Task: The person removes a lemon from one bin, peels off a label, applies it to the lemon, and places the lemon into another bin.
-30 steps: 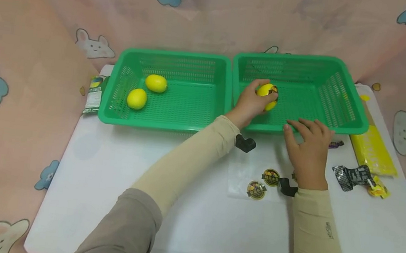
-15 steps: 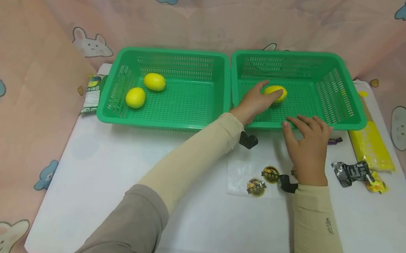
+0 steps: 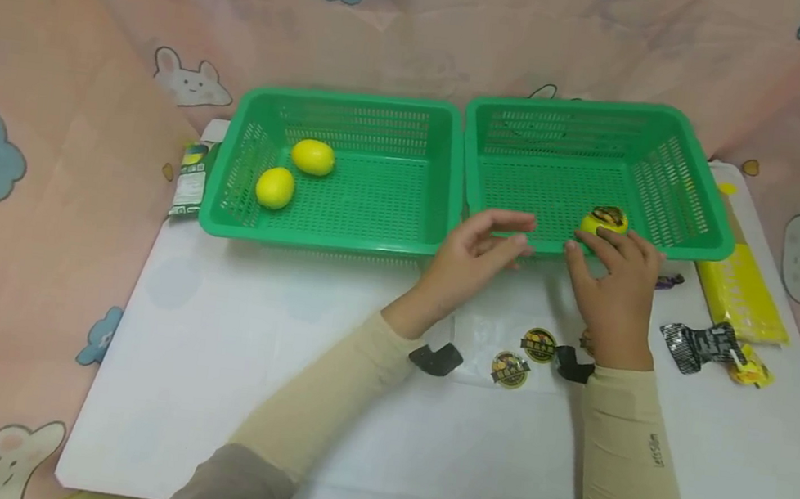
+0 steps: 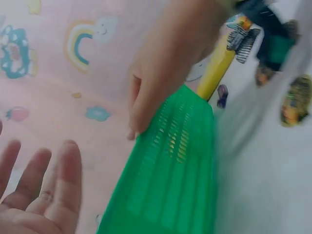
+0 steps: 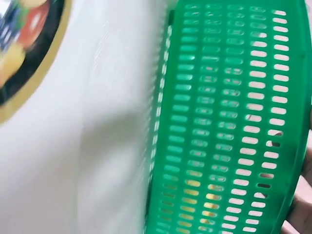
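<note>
A yellow lemon (image 3: 606,218) with a dark sticker on top lies in the right green basket (image 3: 571,111), near its front wall. My right hand (image 3: 617,299) reaches over the front rim, fingertips close to the lemon; whether they touch it cannot be seen. My left hand (image 3: 463,267) hovers by that basket's front left corner, holding nothing, its fingers (image 4: 68,175) apart in the left wrist view. Yellow shows through the slots of the basket wall (image 5: 234,105) in the right wrist view. Two lemons, one farther back (image 3: 313,157) and one nearer (image 3: 275,188), lie in the left basket (image 3: 358,98).
A clear sheet with round stickers (image 3: 509,370) lies before the right basket. To the right are a yellow packet (image 3: 742,301), a black-and-silver wrapper (image 3: 700,347), a yellow wrapped candy (image 3: 752,370) and a purple one (image 3: 669,282). A green packet (image 3: 190,180) stands left of the left basket.
My left hand has let go of the stickered lemon and drawn back left toward me, out of the basket. The lemon has moved right and forward, close to my right hand, which stays at the rim.
</note>
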Tool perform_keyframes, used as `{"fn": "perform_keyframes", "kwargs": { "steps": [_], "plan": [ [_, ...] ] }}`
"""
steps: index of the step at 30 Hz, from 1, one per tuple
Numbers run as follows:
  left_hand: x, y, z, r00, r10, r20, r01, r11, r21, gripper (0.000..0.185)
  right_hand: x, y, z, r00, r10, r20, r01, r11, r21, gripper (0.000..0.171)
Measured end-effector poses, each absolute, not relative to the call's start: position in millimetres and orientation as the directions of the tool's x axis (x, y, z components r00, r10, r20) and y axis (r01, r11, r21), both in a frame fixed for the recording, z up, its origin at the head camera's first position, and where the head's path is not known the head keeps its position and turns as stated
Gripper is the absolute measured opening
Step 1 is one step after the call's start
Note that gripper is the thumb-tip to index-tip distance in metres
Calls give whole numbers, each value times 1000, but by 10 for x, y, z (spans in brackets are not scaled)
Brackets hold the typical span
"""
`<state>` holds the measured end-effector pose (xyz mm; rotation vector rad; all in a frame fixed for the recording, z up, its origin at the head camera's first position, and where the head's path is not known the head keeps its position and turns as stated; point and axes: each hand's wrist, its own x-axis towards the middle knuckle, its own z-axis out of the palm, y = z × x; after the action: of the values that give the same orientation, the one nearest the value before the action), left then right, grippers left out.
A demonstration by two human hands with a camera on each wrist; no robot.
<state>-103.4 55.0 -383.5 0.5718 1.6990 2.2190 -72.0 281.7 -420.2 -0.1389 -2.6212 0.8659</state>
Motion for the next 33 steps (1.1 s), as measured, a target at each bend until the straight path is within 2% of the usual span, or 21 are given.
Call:
{"fn": "perform_keyframes", "kwargs": {
  "steps": [3, 8, 11, 14, 18, 23, 30, 33],
  "plan": [
    [-776, 228, -3924, -888, 429, 164, 92, -185, 979, 32, -719, 2804, -4161, -942, 201, 270, -3, 798, -602, 42],
    [-435, -262, -4116, -927, 330, 176, 155, -88, 984, 31, -708, 2806, -4026, -974, 171, 147, 49, 798, -600, 50],
    [-300, -508, -4219, -951, 262, 166, 161, -39, 986, 30, -736, 2712, -3928, -978, 186, 92, 90, 778, -622, 57],
    [-240, -671, -4297, -969, 204, 142, 142, -16, 990, 30, -782, 2439, -3819, -977, 185, 107, 70, 749, -659, 56],
    [-260, -765, -4327, -975, 166, 146, 143, -32, 989, 29, -853, 1850, -3748, -983, 48, 179, -84, 745, -661, 47],
    [-321, -782, -4271, -972, 167, 168, 166, -28, 986, 30, -864, 1269, -3833, -975, -133, 178, -215, 767, -604, 38],
    [-549, -971, -4083, -970, 94, 225, 220, -60, 974, 30, -880, 1121, -3920, -974, -133, 182, -216, 783, -583, 31],
    [-823, -1210, -3879, -975, 20, 223, 223, 8, 975, 32, -902, 1116, -3902, -974, -141, 176, -219, 775, -593, 31]
  ]
}}
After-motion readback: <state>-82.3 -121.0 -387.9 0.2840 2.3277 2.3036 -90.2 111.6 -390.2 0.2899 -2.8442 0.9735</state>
